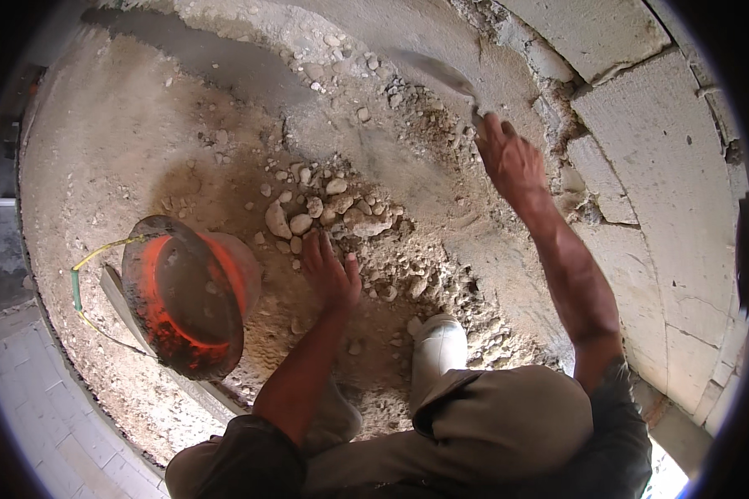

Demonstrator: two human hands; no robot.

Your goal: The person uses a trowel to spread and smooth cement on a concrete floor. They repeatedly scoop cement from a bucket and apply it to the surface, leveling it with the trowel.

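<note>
My right hand (pixel 510 160) is closed round the handle of a trowel (pixel 443 75), stretched far forward near the foot of the block wall. The thin metal blade points away to the left, low over a smooth grey mortar strip (pixel 424 33). My left hand (pixel 333 273) hangs open, its fingers extended and its thumb apart. Its fingertips are at the near edge of a heap of pale stones (pixel 300 223); whether they touch is hard to tell. A mortar-smeared orange bucket (pixel 240 270) is to the left of that hand, tilted toward the left, with grey residue inside.
A pale block wall (pixel 657 166) with rough joints rises along the right. Loose rubble (pixel 416 283) covers the ground before my white boot (pixel 441 345). A wooden board (pixel 195 399) lies beneath the bucket. Darker wet mortar (pixel 216 62) spreads at the far left.
</note>
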